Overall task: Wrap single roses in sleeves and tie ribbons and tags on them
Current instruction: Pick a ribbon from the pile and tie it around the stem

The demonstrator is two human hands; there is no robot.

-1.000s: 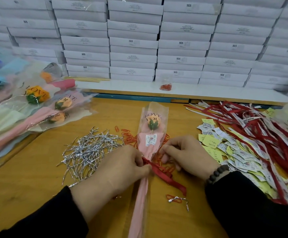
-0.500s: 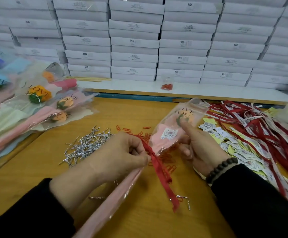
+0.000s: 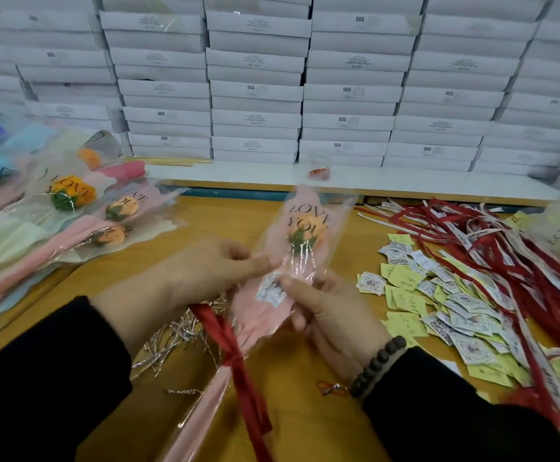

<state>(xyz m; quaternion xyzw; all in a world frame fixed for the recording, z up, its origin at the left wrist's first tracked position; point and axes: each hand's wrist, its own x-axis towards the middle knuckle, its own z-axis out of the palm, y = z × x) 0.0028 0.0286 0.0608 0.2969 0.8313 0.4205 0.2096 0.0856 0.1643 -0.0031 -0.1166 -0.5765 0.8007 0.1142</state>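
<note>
- Several finished wrapped roses lie fanned at our far left on the wooden counter.
- Beside them, near the middle, a heap of silver twist ties shows below our left wrist.
- Our left hand has its fingers curled round the left edge of the sleeve, just under the flower.
- Centre: the sleeve is held off the counter, tilted up and to the right, with an orange rose inside under the words LOVE YOU; a red ribbon is tied round its narrow lower part, the ends hanging down.
- Our right hand grips the sleeve from beneath, its thumb pressing on a white sticker.
- Right: loose tags and red ribbons lie piled.
- Behind, white boxes are stacked along the wall.
</note>
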